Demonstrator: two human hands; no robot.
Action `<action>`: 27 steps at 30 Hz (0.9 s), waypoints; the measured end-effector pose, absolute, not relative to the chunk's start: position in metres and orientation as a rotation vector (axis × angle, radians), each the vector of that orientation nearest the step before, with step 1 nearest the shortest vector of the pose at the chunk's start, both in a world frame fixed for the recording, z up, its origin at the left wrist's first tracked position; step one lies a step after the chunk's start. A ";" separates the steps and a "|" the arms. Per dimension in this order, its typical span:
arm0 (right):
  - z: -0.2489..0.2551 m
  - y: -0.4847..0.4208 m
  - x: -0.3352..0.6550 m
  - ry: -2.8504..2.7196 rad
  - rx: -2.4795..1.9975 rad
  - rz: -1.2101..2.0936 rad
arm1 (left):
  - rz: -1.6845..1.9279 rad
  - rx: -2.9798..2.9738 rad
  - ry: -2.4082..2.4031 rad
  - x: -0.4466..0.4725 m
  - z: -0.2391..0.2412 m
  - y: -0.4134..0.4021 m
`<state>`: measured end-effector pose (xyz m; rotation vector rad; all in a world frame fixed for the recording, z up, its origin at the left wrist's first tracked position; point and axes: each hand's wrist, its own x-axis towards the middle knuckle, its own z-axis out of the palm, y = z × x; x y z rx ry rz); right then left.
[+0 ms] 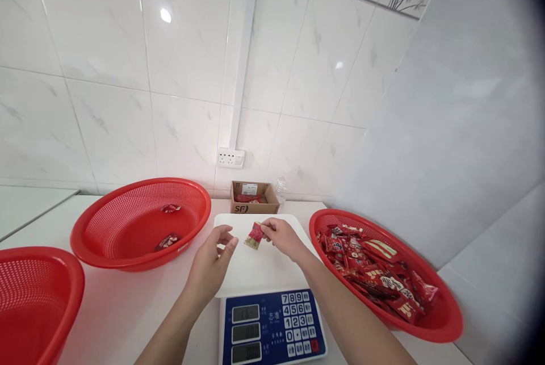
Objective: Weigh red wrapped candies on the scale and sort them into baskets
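My right hand pinches a small red snack packet by its corner, holding it just above the white pan of a weighing scale. My left hand hovers beside the packet, fingers curled and apart, holding nothing. A red basket on the right is full of several similar red packets. Another red basket on the left holds two packets.
The scale's blue keypad and displays face me at the table's front edge. A third red basket sits at the far left. A small cardboard box stands against the tiled wall, below a power socket.
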<state>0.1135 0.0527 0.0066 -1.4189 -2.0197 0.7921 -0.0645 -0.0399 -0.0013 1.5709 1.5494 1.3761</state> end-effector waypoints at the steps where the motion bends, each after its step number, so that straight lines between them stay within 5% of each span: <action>1: 0.006 0.057 0.115 -2.040 -1.458 0.721 | 1.386 1.567 1.563 -0.067 -0.001 -0.039; 17: -0.019 0.072 0.116 -2.358 -1.243 0.330 | 1.260 1.743 1.553 -0.068 -0.003 -0.040; 27: -0.003 0.092 0.262 -1.966 -2.037 0.295 | 1.102 1.764 1.575 -0.067 -0.008 -0.037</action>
